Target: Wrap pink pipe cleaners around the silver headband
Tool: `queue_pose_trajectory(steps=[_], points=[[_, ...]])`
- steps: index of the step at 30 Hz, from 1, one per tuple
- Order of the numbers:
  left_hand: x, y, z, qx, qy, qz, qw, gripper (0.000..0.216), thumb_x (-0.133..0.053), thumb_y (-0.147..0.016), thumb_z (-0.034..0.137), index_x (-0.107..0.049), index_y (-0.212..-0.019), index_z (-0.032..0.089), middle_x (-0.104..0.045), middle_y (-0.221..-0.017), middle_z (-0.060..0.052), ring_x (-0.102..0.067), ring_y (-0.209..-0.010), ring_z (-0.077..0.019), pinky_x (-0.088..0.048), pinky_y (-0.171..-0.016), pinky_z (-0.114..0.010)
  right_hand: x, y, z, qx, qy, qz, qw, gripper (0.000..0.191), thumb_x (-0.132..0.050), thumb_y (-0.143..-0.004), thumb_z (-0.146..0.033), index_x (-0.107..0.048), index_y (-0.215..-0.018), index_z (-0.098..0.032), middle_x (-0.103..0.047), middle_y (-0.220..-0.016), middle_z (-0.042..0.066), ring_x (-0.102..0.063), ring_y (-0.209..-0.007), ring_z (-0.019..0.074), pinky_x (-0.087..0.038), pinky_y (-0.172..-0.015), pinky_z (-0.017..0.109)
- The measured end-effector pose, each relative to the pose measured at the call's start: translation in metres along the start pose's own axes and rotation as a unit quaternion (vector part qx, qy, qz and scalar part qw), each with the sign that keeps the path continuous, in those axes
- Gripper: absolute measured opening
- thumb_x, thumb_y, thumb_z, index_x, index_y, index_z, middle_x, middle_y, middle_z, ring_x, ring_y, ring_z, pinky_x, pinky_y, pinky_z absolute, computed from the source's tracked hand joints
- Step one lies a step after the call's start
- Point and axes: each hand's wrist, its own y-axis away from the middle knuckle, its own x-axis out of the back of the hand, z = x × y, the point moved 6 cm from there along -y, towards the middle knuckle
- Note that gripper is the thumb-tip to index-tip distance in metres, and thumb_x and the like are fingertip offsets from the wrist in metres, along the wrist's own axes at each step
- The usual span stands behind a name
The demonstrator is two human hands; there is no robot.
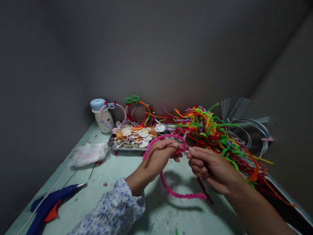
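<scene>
My left hand (159, 154) grips a headband wrapped in fuzzy pink pipe cleaner (179, 195), holding it up above the pale green table (103, 195). My right hand (210, 167) pinches the band's top end close to the left hand's fingers, with a dark red pipe cleaner (205, 192) trailing down from it. The pink band curves down and to the right under both hands. A floral sleeve covers my left forearm.
A big pile of coloured pipe cleaners (215, 130) lies at the right, bare grey headbands (252, 131) behind it. A metal tray of shells (132, 136), finished headbands (138, 110), a small jar (101, 115), a plastic bag (90, 153) and a blue glue gun (48, 211) lie left.
</scene>
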Motion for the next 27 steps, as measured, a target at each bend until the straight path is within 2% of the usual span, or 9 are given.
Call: queue_pose_trajectory(steps=[4, 9, 13, 20, 27], points=[[-0.001, 0.001, -0.008, 0.053, 0.022, -0.016, 0.998, 0.009, -0.058, -0.073, 0.022, -0.061, -0.072, 0.013, -0.056, -0.066, -0.001, -0.051, -0.061, -0.0092, -0.039, -0.056, -0.022, 0.000, 0.003, -0.001, 0.013, 0.065, 0.003, 0.998, 0.021, -0.066, -0.079, -0.031, -0.064, -0.073, -0.011, -0.040, -0.053, -0.004, -0.028, -0.044, 0.0026, -0.019, -0.039, 0.014], [-0.004, 0.007, -0.010, 0.099, 0.064, -0.064, 0.991, 0.008, -0.058, -0.071, 0.021, -0.059, -0.069, 0.013, -0.051, -0.063, 0.000, -0.046, -0.057, -0.0074, -0.034, -0.053, -0.021, -0.002, 0.004, 0.000, 0.012, 0.094, -0.003, 0.995, 0.022, -0.066, -0.079, -0.033, -0.063, -0.071, -0.013, -0.040, -0.054, -0.004, -0.028, -0.045, 0.0034, -0.019, -0.039, 0.015], [-0.003, 0.008, -0.015, 0.128, 0.097, -0.058, 0.985, 0.012, -0.062, -0.070, 0.025, -0.058, -0.070, 0.014, -0.048, -0.064, 0.002, -0.043, -0.057, -0.0067, -0.032, -0.053, -0.021, -0.002, 0.003, -0.001, 0.015, 0.098, -0.007, 0.995, 0.022, -0.066, -0.079, -0.032, -0.062, -0.070, -0.013, -0.040, -0.054, -0.004, -0.028, -0.045, 0.0034, -0.019, -0.040, 0.016], [-0.003, 0.007, -0.013, 0.074, 0.041, -0.098, 0.992, 0.024, -0.060, -0.077, 0.034, -0.055, -0.065, 0.014, -0.044, -0.060, 0.003, -0.039, -0.056, -0.0073, -0.031, -0.054, -0.023, -0.003, 0.004, -0.001, 0.011, 0.099, -0.001, 0.995, 0.023, -0.069, -0.076, -0.034, -0.061, -0.070, -0.013, -0.040, -0.055, -0.004, -0.027, -0.045, 0.0041, -0.018, -0.040, 0.017], [-0.001, 0.004, -0.013, 0.086, -0.040, -0.069, 0.993, 0.031, -0.064, -0.073, 0.041, -0.054, -0.062, 0.014, -0.046, -0.056, 0.003, -0.040, -0.053, -0.0078, -0.030, -0.053, -0.023, -0.005, 0.004, -0.001, 0.007, 0.092, -0.002, 0.996, 0.023, -0.068, -0.076, -0.032, -0.059, -0.069, -0.013, -0.039, -0.053, -0.005, -0.024, -0.044, 0.0039, -0.015, -0.040, 0.018]])
